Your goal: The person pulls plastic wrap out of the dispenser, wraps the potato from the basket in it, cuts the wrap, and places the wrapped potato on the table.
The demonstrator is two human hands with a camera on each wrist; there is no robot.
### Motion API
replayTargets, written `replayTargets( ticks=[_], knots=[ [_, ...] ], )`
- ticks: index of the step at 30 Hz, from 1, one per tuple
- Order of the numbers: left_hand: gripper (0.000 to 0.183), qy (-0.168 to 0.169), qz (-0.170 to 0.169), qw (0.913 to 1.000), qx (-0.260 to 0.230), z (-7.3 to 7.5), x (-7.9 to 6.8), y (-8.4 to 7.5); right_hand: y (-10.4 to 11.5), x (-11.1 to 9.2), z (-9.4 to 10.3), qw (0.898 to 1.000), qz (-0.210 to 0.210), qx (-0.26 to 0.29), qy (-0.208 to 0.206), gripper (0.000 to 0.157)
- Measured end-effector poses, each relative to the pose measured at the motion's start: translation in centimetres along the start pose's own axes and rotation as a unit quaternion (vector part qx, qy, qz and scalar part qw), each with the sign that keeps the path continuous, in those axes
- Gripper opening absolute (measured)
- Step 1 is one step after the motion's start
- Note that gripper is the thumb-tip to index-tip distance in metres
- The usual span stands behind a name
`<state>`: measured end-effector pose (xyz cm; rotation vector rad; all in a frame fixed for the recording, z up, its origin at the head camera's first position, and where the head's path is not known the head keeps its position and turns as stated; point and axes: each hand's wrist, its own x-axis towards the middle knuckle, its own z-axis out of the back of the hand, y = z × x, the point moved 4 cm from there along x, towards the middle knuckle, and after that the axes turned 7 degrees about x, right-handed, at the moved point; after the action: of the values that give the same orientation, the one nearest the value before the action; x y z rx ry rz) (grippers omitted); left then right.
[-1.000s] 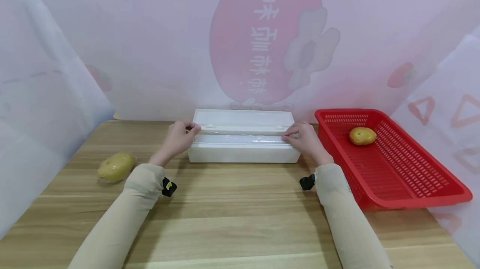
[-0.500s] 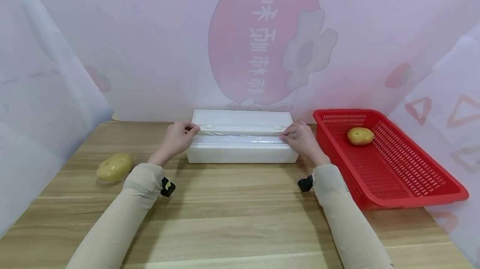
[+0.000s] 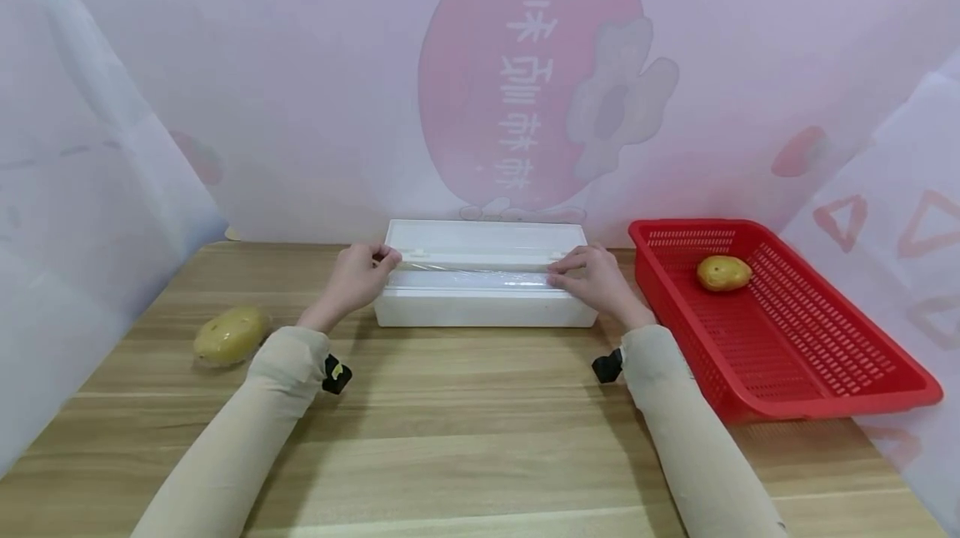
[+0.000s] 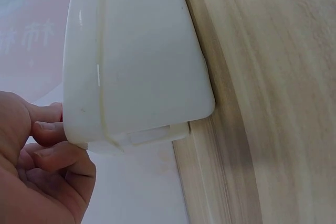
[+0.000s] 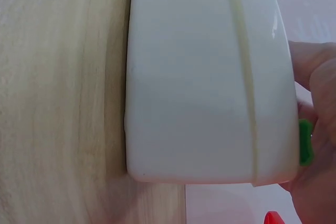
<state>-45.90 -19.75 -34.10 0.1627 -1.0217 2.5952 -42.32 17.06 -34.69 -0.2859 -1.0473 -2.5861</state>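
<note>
A long white cling film dispenser box stands at the back of the table, its lid tipped back. Clear cling film stretches along its opening. At the left end, my left hand pinches the film's edge between thumb and fingers. My right hand pinches the film a little in from the right end. In the left wrist view, curled fingers sit at the box's corner. The right wrist view has the box hiding part of my right hand, beside a small green piece.
A potato, seemingly wrapped in shiny film, lies on the wooden table at left. To the right, a red perforated basket holds another potato. A printed pale curtain closes off the back.
My right hand has shifted slightly left along the film, inward from the box's end. The left hand stays in place. Box, basket and potatoes have not moved.
</note>
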Motion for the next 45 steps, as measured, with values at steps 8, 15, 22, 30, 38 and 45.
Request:
replayTargets(
  ticks=[8,15,22,30,38,45],
  knots=[
    [0.029,-0.013,-0.015,0.9998,-0.002,0.1,-0.1,-0.2,0.1,0.4,-0.1,1.000,0.006,0.020,0.002,0.014],
    [0.030,-0.030,-0.030,0.9991,0.001,0.0,-0.1,-0.1,-0.2,0.4,-0.4,0.999,0.026,0.021,-0.025,0.008],
    [0.031,-0.038,-0.043,0.9983,0.004,0.1,-0.3,-0.5,-0.3,0.7,-0.8,1.000,0.026,0.007,-0.009,0.005],
    [0.031,-0.041,-0.048,0.9980,0.005,0.4,-0.4,-0.6,0.1,0.5,-0.7,0.999,0.029,0.016,0.000,0.008],
    [0.030,-0.035,-0.048,0.9982,-0.002,0.4,-0.6,-0.6,0.4,0.7,-1.1,0.999,0.032,0.014,0.008,0.016],
    [0.030,-0.036,-0.053,0.9979,0.001,0.5,-0.7,-0.8,1.0,1.1,-1.5,1.000,0.028,-0.008,0.004,0.015]
  ],
)
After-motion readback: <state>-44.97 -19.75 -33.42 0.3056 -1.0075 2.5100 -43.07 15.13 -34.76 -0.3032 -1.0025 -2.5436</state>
